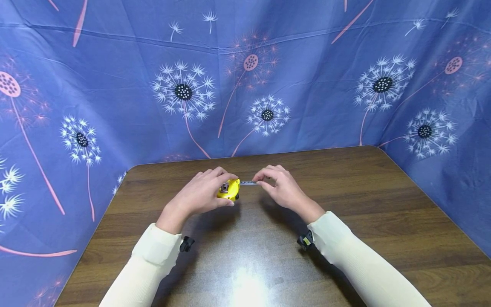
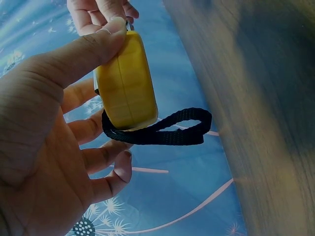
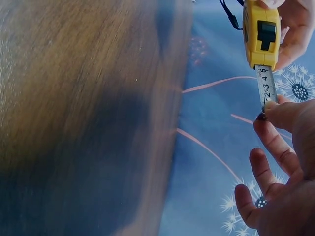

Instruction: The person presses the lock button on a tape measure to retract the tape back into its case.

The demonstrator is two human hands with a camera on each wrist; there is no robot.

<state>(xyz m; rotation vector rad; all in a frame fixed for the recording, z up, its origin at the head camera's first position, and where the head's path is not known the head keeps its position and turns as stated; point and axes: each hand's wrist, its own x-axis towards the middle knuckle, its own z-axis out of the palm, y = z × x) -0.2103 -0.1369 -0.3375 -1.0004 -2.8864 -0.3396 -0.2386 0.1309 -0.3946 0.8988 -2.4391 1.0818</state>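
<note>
Head view: both hands are raised above a dark wood-grain table (image 1: pixel 345 204), near its far edge. The left hand (image 1: pixel 201 194) grips a yellow tape measure (image 1: pixel 229 189) by its case, thumb on the near side and fingers curled round the far side. The right hand (image 1: pixel 281 187) pinches the end of the tape blade (image 1: pixel 248 183), which is drawn out a short way and runs level from the case to the right fingertips. The two hands are near each other, joined only by the blade. Both forearms wear cream sleeves (image 1: pixel 356 256), and a small black device sits at each wrist.

Left wrist view: the thumb lies along the upper edge of the yellow case (image 2: pixel 127 86), and the fingers (image 2: pixel 106 155) curl beneath it. A black wrist strap (image 2: pixel 167 129) hangs from the case in a flat loop and touches nothing else. The case is held clear of the table.

Right wrist view: the case front shows a black lock button (image 3: pixel 267 34). The blade (image 3: pixel 266 83) carries printed numerals up to 5 before it disappears under the right thumb and forefinger (image 3: pixel 283 113), which close on its tip. The remaining right fingers are loosely bent and hold nothing.

A blue cloth backdrop (image 1: pixel 115 85) printed with white and pink dandelion heads encloses the table on the left, far and right sides.
</note>
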